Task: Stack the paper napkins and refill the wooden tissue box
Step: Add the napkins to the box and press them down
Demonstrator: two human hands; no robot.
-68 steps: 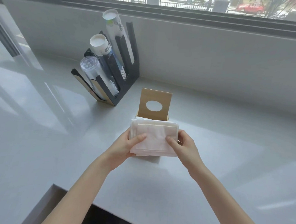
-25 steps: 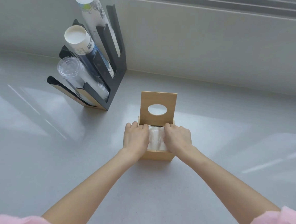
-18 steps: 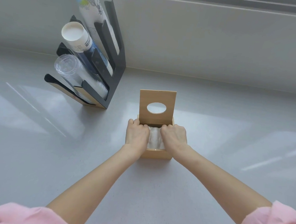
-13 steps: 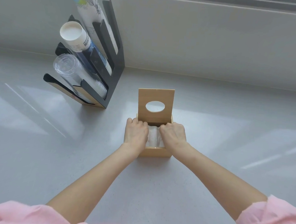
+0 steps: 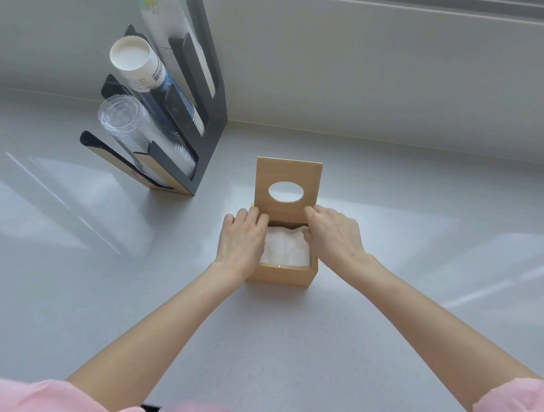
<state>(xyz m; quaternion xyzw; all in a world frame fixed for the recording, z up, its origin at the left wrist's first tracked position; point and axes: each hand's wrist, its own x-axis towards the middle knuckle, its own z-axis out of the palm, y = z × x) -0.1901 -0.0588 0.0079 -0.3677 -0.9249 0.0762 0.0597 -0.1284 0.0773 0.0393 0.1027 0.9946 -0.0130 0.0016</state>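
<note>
At ten o'clock from the box I see a dark cup rack [image 5: 211,114] standing on the grey counter [image 5: 288,348], tilted back toward the wall [image 5: 366,69]. It carries three leaning stacks: clear cups [image 5: 133,129] lowest, white paper cups [image 5: 136,63] in the middle, and a tall sleeve [image 5: 158,14] at the top. The rack sits well apart from my working area and blocks nothing.

My left hand [image 5: 242,242] lies palm down over the box's left wall, fingers together and loosely curled, their tips at the foot of the lid. It hides the left edge of the napkins; I cannot tell whether it is pressing on them or only resting on the rim.

The box [image 5: 281,274] sits dead centre on the counter. Its lid [image 5: 288,175], with an oval hole, stands upright at the twelve o'clock side. The napkins [image 5: 286,247] lie inside, a white stack filling the opening near the rim, their top surface slightly wrinkled.

My right hand [image 5: 333,237] comes in from four o'clock over the box's right wall, fingers bent and close together, the tips touching the lid's lower right edge and the napkins' far right corner. It covers that corner, so I cannot tell whether anything is pinched there.

Pink sleeves [image 5: 512,410] show at both bottom corners.
</note>
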